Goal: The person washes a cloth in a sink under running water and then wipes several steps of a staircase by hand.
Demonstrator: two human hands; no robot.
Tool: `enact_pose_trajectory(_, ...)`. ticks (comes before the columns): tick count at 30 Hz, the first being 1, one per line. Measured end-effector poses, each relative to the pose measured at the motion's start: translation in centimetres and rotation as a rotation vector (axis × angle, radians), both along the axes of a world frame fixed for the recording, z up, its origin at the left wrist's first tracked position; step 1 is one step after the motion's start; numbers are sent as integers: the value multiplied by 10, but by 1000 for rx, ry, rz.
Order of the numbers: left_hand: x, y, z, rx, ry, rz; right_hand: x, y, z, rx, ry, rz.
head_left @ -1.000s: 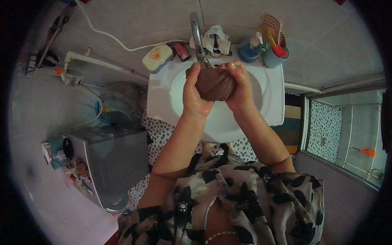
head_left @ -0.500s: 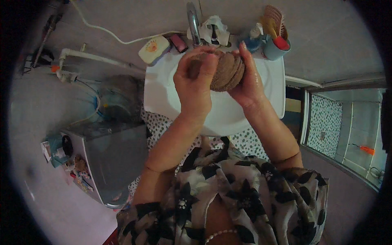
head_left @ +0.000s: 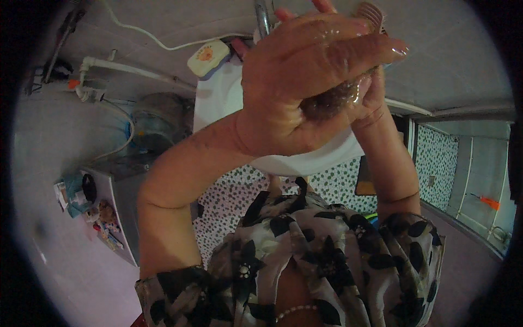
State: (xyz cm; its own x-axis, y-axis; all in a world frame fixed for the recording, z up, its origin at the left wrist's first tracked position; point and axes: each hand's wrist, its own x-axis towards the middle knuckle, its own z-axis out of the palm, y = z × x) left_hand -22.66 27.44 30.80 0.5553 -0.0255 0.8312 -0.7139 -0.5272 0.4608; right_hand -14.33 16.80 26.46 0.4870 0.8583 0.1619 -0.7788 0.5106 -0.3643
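Holding: both hands raised close under the head camera, over the white sink [head_left: 218, 103], clasped round one wet brown object [head_left: 329, 101].
Left hand [head_left: 305, 82]: on top, fingers curled over the object, gripping it; skin wet and shiny.
Right hand [head_left: 370, 98]: underneath and behind, mostly hidden; palm and wrist press the object from the far side, fingers closed on it.
Object count: one, dark brown, glistening; only a small patch shows between the palms.
Object axis: cannot tell, too much is covered by the hands.
Sink area: one metal tap [head_left: 263, 16] at the top edge, one soap dish [head_left: 208, 57] with a pale bar at the sink's left rear.
Left side: one grey washing machine [head_left: 117, 201], one grey bucket [head_left: 158, 122] beside it, white pipes on the wall.
Blocking: the left hand hides most of the basin and the shelf items behind it.
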Motion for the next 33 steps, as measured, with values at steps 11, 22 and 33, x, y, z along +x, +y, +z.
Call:
enact_pose_trajectory(11, 1, 2, -34, 525, -286, -73, 26, 13, 10, -537, -382, 294)
enact_pose_trajectory(22, 5, 2, -76, 1016, -369, -155, 22, 40, -3, -916, -1069, 305)
enact_pose_trajectory(33, 21, 18, -67, 1079, -467, -151, 24, 58, 19, -966, -1528, 43)
